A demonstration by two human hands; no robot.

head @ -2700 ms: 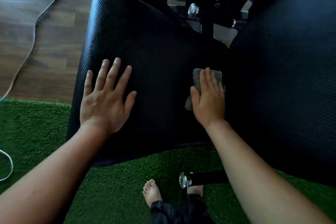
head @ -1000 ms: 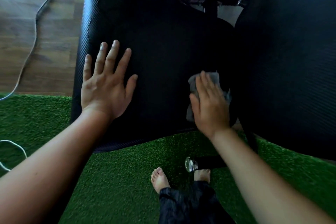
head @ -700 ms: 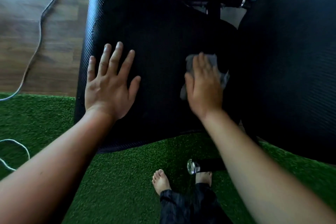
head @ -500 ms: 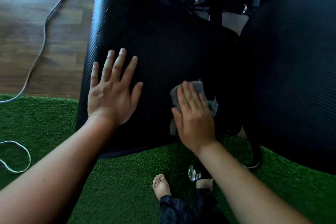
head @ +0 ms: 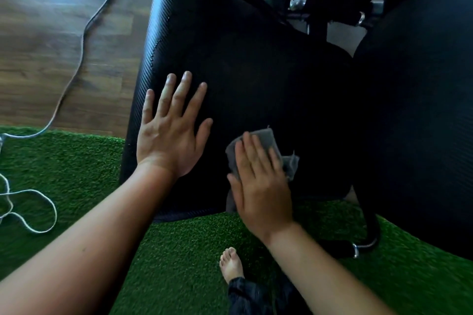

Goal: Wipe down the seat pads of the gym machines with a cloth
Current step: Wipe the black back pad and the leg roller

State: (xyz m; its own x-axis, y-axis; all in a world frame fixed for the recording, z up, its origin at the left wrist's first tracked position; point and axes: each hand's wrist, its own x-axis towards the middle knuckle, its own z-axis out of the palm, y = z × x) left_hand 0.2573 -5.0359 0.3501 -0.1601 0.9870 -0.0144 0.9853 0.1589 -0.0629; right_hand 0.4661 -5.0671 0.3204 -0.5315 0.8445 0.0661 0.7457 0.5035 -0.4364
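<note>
The right hand presses a crumpled grey cloth flat-fingered near the front edge of the black ribbed-vinyl seat pad; the left hand rests splayed open beside it.

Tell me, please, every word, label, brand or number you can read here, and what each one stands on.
No text can be read in this view.
The black seat pad, the grey cloth under the right hand, the second pad and the metal knob on the frame show no print, label or number.
</note>
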